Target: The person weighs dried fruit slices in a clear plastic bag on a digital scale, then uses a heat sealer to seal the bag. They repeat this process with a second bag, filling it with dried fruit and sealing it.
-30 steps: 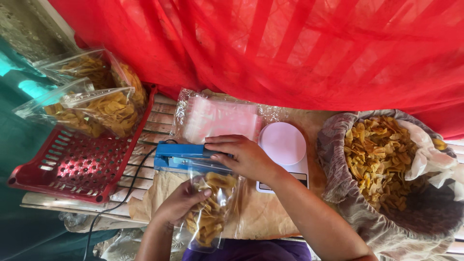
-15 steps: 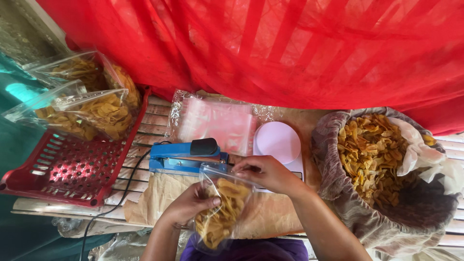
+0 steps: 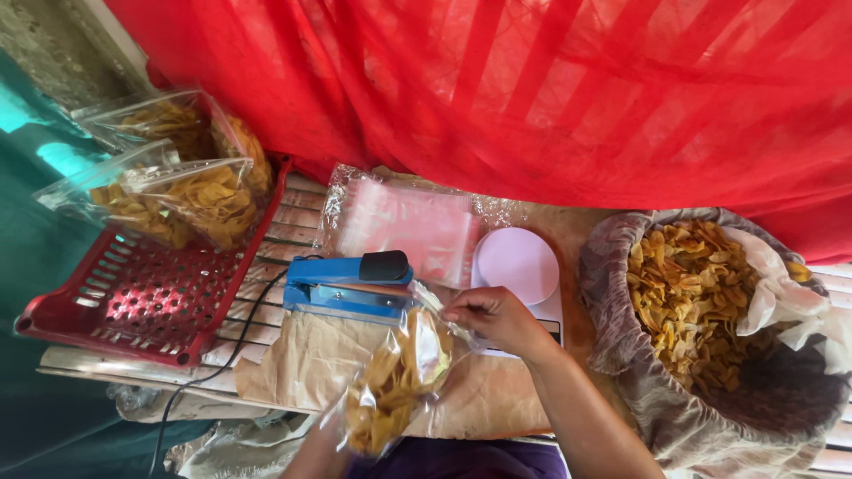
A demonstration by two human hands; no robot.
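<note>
Here, a clear plastic bag (image 3: 395, 381) of thin, curled yellow chips lies slanted over the crumpled brown paper (image 3: 302, 364) at the table's near edge, its open top pointing up toward the sealer (image 3: 351, 286). The right hand (image 3: 493, 318) pinches that top, fingers closed on the glossy film just beside the sealer's near side. The left hand (image 3: 324, 448) sits under the bag's lower end at the bottom of the view, mostly hidden by the bag, so whether it grips or only props cannot be told.

The sealer is a blue metal box with a black knob on its raised arm; a black cord (image 3: 209, 377) trails off it to the left over the slatted table (image 3: 275, 231). Behind it lies a flat stack of clear empty bags (image 3: 404, 226), shiny and wrinkled. To its right stands a scale (image 3: 519, 266) with a round, pale, smooth pan. Further right, a sack (image 3: 621, 293) of coarse grey-brown weave, lined with white plastic, holds loose chips. At far left, a red perforated plastic basket (image 3: 133, 302) holds filled bags (image 3: 177, 191) of chips. Red cloth (image 3: 532, 98) hangs behind all.
</note>
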